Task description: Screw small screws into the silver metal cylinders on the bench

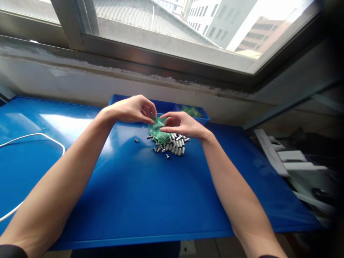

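Between my two hands is a small green plastic bag (157, 123) with light-coloured pieces showing through it. My left hand (135, 109) pinches its upper left side between thumb and fingers. From the other side, my right hand (181, 123) has its thumb and fingertips closed on the bag's right edge. Right below lie more green bags (160, 137), partly covering a pile of metal screws (158, 146). Beside these, under my right hand, sit several short metal cylinders (176, 147) in rough rows. Single screws lie apart, one to the left (136, 140) and one in front (168, 156).
Behind my hands a blue divided tray (166, 106) stands against the wall, its right compartment holding green bags (191, 111). A white cable (51, 138) curves over the left of the blue table (150, 200). White parts (291, 156) are at the right; a window is above.
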Motion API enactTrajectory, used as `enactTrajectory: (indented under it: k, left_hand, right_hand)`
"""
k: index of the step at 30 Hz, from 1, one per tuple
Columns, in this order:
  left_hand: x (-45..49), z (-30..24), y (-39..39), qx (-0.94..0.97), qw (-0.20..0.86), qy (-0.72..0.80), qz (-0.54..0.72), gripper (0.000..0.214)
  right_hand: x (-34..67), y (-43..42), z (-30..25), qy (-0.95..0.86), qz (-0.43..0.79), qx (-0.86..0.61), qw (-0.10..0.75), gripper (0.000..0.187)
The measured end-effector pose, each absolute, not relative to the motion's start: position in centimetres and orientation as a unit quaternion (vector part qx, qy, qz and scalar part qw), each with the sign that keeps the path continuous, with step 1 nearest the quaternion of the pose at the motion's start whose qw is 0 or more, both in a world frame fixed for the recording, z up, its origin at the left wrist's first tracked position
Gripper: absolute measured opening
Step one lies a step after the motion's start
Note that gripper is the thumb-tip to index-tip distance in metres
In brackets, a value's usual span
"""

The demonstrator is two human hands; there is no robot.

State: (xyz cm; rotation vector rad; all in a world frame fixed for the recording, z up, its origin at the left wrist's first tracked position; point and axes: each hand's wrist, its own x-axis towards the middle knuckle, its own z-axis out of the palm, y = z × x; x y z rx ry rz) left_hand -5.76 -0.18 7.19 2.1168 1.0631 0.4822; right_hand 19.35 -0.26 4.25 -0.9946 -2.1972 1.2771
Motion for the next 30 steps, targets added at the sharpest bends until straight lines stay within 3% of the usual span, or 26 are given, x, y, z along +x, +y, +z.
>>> enactTrajectory:
  k: [4,10,16,19,22,27,30]
  left_hand:
    - [-4.5,6.7,-0.4,0.797,0.385,0.391,0.252,0.028]
    - [-2.3,5.3,-0.5,0.78,0.364,0.413,0.299,0.037]
    - [0.1,3.8,-0.5,0.796,0.286,0.435,0.309,0.038]
    - [1.0,3.4,-0.4,0.813,0.269,0.43,0.285,0.036]
    - [1.9,3.1,-0.4,0.835,0.26,0.414,0.255,0.031]
    - [3.0,2.5,-0.3,0.863,0.245,0.386,0.213,0.029]
    - [2.8,2.4,-0.1,0.884,0.238,0.358,0.183,0.032]
  right_hand:
    - [19.9,-0.2,4.3,-0.759,0.473,-0.366,0.257,0.046]
    - [21.5,-0.2,5.5,-0.738,0.424,-0.392,0.349,0.048]
    - [24.6,1.2,6.4,-0.758,0.204,-0.464,0.411,0.034]
    - [26.1,2.0,5.8,-0.751,0.039,-0.533,0.388,0.025]
    - [27.0,2.6,4.4,-0.756,-0.06,-0.562,0.33,0.028]
    - [27.4,3.0,2.5,-0.783,-0.018,-0.589,0.199,0.031]
    - [27.6,3.1,2.5,-0.786,0.009,-0.584,0.203,0.031]
